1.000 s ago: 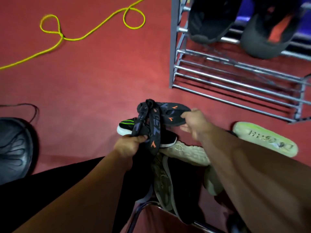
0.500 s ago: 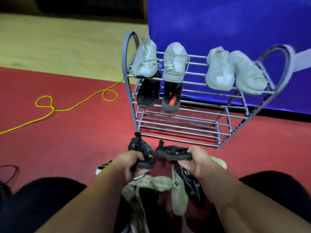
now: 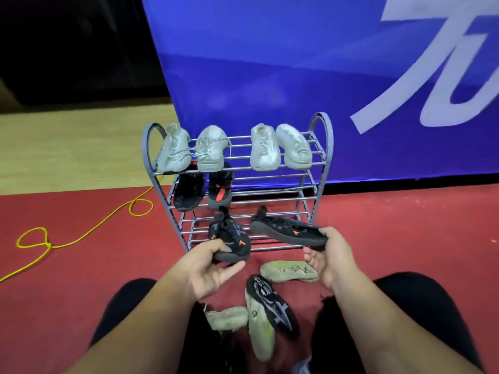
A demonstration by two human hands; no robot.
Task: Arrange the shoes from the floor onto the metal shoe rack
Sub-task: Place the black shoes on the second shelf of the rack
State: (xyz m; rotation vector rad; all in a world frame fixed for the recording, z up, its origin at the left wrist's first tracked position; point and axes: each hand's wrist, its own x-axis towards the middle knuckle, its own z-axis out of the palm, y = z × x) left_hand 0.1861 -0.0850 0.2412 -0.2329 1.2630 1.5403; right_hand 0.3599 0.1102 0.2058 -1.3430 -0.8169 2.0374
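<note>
A blue banner [image 3: 270, 76] (white lettering on it) backs the room. Below it lies a red floor [image 3: 81, 279], with a pale wood strip [image 3: 81, 147] at 10 o'clock. The metal shoe rack [image 3: 330, 141] stands at 12 o'clock and a yellow cord [image 3: 49, 245] trails at 9. The left hand [image 3: 208, 271] fingers grasp one black shoe [image 3: 232, 238]. The right hand [image 3: 332, 257] fingers grasp its mate [image 3: 286, 230]. Both are held before the bottom shelf, and loose shoes [image 3: 259, 327] lie at 6 o'clock.

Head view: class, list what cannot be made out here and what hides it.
Head view throughout.
Middle-shelf dark shoes: upper ends hidden behind white shoes.
Bottom shelf: partly behind left black shoe and right black shoe, held by left hand and right hand.
Banner lettering: blurred, cut off by top and right edges.
</note>
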